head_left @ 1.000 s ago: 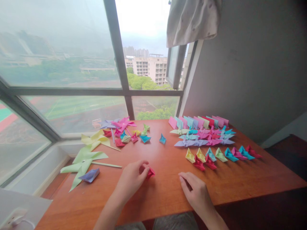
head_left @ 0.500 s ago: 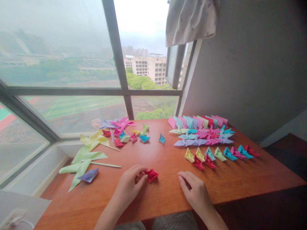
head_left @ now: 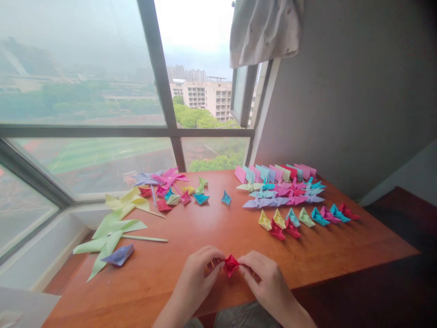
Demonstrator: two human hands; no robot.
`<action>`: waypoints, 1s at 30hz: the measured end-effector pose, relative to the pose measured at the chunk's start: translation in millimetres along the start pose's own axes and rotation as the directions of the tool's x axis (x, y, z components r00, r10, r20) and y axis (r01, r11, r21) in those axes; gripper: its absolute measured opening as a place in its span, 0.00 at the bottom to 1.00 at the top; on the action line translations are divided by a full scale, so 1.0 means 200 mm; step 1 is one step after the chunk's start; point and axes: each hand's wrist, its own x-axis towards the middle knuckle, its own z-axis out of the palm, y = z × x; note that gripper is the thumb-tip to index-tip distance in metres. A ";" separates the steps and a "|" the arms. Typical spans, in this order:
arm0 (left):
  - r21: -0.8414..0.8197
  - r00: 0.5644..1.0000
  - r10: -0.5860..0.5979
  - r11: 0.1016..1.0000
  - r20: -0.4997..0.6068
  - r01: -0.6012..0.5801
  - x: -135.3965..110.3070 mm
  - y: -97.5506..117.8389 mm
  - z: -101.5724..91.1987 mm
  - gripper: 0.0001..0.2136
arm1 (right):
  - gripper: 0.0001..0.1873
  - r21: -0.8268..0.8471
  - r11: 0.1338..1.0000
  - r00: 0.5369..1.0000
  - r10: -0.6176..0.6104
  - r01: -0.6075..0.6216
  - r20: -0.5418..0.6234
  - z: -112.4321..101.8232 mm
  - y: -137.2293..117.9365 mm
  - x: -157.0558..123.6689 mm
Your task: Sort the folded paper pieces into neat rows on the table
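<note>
Between my two hands, close to the table's front edge, is a red paper boat point(head_left: 231, 266). My left hand point(head_left: 202, 269) pinches its left tip between thumb and fingers. On the other side, my right hand point(head_left: 262, 276) has its thumb and fingertips closed on the boat's right tip. A purple paper boat point(head_left: 119, 255) lies to the left, by a green paper pinwheel point(head_left: 109, 234). To the right of my hands stand rows of folded boats, including a yellow boat point(head_left: 265, 220) and a red boat point(head_left: 277, 231).
A yellow pinwheel point(head_left: 126, 200) and a pink pinwheel point(head_left: 170, 178) lie along the left side near the window. Several loose boats cluster beside them, and a blue boat point(head_left: 226, 197) stands apart. Paper cranes point(head_left: 269, 193) and folded cards point(head_left: 241, 174) line the back right of the wooden table point(head_left: 191, 228).
My right hand has come left and taken the red boat's right tip. My left hand, holding the other tip, has moved the boat right and nearer to me. The view has shifted slightly.
</note>
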 end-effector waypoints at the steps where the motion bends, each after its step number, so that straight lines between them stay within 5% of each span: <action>1: 0.000 1.000 -0.003 1.000 -0.003 0.003 0.00 -0.01 0.01 0.07 | 0.08 -0.010 1.000 1.000 -0.010 0.009 -0.011 -0.01 0.00 -0.01; 4: 0.022 0.998 -0.036 0.999 -0.042 0.037 -0.01 -0.04 0.02 0.07 | 0.08 -0.061 0.998 0.996 -0.034 0.029 -0.082 -0.10 0.03 -0.04; 8: 0.009 0.995 -0.074 0.997 -0.060 0.074 -0.02 -0.08 0.01 0.08 | 0.06 -0.251 0.966 0.944 -0.029 -0.057 -0.328 -0.34 0.15 -0.12; 11: 0.004 0.997 -0.063 0.998 -0.040 0.063 -0.03 -0.07 0.01 0.08 | 0.07 -0.440 0.872 0.873 -0.033 -0.212 -0.486 -0.54 0.29 -0.19; 14: 0.020 0.999 -0.047 0.999 -0.015 0.047 -0.03 -0.06 0.02 0.08 | 0.11 -0.564 0.765 0.866 -0.017 -0.311 -0.501 -0.67 0.46 -0.25; 20: 0.039 0.999 -0.041 0.998 0.000 0.041 -0.03 -0.06 0.03 0.08 | 0.14 -0.651 0.697 0.926 0.047 -0.299 -0.374 -0.68 0.70 -0.31; 30: 0.022 0.999 -0.046 0.999 0.018 0.045 -0.04 -0.07 0.03 0.07 | 0.16 -0.643 0.689 0.921 0.097 -0.335 -0.376 -0.64 0.80 -0.28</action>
